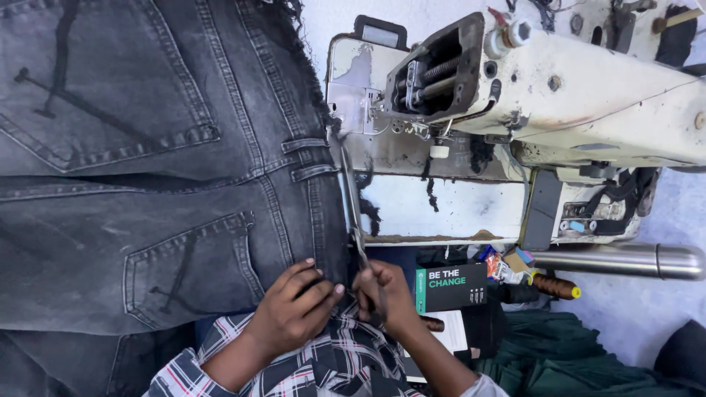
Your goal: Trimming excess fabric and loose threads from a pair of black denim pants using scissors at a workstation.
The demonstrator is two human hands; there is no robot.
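Dark grey jeans (162,169) spread before a worn cream sewing machine (559,103), waistband edge pinched in the left hand (294,309) beside the right hand (386,294), closed around long scissors (354,213) lying along that edge.

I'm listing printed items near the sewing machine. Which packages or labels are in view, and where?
Black box: flat rectangle with a green band and pale lettering, right of the right hand.
Small packets: crumpled, orange, blue and tan, beside the box, below the sewing machine.
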